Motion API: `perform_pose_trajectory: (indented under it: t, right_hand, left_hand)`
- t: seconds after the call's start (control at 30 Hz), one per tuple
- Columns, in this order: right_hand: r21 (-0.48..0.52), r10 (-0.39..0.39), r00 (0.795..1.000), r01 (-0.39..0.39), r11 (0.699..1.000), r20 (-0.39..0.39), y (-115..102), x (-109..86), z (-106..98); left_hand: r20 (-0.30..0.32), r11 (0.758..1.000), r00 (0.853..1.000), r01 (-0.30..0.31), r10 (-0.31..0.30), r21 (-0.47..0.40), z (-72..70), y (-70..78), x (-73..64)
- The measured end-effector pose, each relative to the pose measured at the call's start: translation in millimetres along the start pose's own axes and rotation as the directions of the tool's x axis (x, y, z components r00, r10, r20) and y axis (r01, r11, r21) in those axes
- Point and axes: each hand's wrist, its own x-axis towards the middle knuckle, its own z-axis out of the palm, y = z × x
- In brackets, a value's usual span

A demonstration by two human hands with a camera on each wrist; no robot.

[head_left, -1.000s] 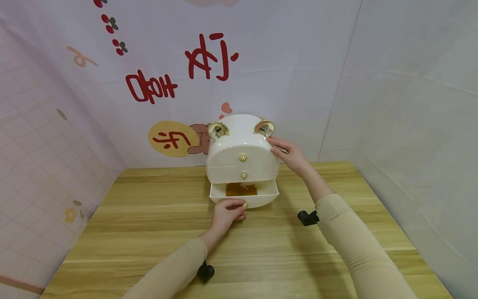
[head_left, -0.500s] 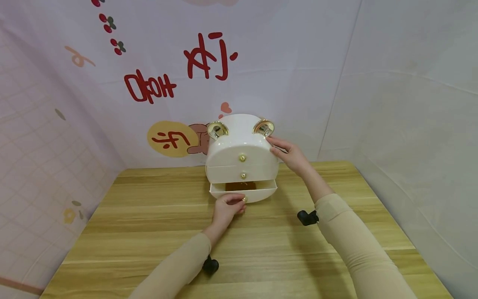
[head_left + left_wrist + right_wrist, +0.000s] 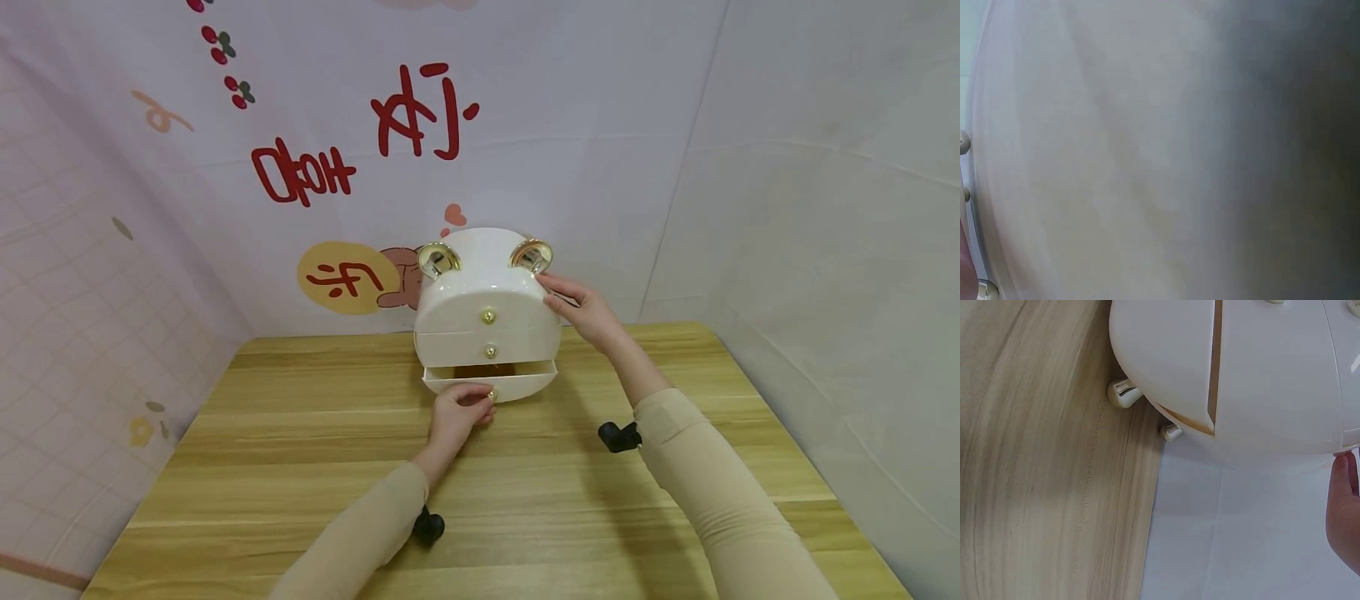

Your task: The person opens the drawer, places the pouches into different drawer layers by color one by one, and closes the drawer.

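A white drawer box (image 3: 450, 317) with gold knobs and two round gold ear-like pieces stands at the back of the table. Its bottom drawer (image 3: 528, 388) is pulled partly out, and a brown patch shows inside. My left hand (image 3: 454, 417) pinches that drawer's gold knob (image 3: 492, 395) between thumb and fingers. On the box's upper right side rests my right hand (image 3: 590, 317), its fingers fairly straight. The right wrist view shows the narrow gap above the drawer (image 3: 1166, 350) and my right fingertips touching the box's edge. A blurred pale surface fills most of the left wrist view.
The wood-grain table (image 3: 315, 467) extends in front and to both sides of the box. A printed white cloth (image 3: 585, 167) hangs right behind it. Small gold feet (image 3: 1125, 394) hold the box off the table. Both upper drawers are closed.
My left hand has moved forward, pushing the bottom drawer further in, so less of its inside shows. My right hand has stayed in place on the box.
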Motion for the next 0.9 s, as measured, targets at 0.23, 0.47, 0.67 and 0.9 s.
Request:
perform_pose_trajectory:
  t: [0.23, 0.47, 0.67, 0.9]
  right_hand:
    - [-0.011, 0.01, 1.0, -0.01, 1.0, 0.008, -1.3, 0.8, 0.9]
    - [-0.022, 0.016, 0.999, -0.015, 1.0, 0.037, -30.8, -10.9, 1.2]
    - [-0.046, 0.01, 0.999, -0.008, 0.999, 0.035, -36.8, -12.7, 1.5]
    - [-0.021, 0.004, 1.0, -0.004, 1.0, 0.016, -9.0, -0.4, 0.0]
  left_hand:
    - [-0.002, 1.0, 1.0, -0.022, 0.022, -0.006, 0.9, -2.2, 7.3]
    - [-0.02, 1.0, 1.0, -0.015, 0.015, 0.013, 3.0, -1.8, 11.2]
    - [-0.047, 1.0, 0.999, 0.001, 0.0, 0.02, 5.3, 0.1, 13.0]
    - [-0.064, 0.999, 0.998, -0.013, 0.015, 0.029, 6.2, 1.4, 16.6]
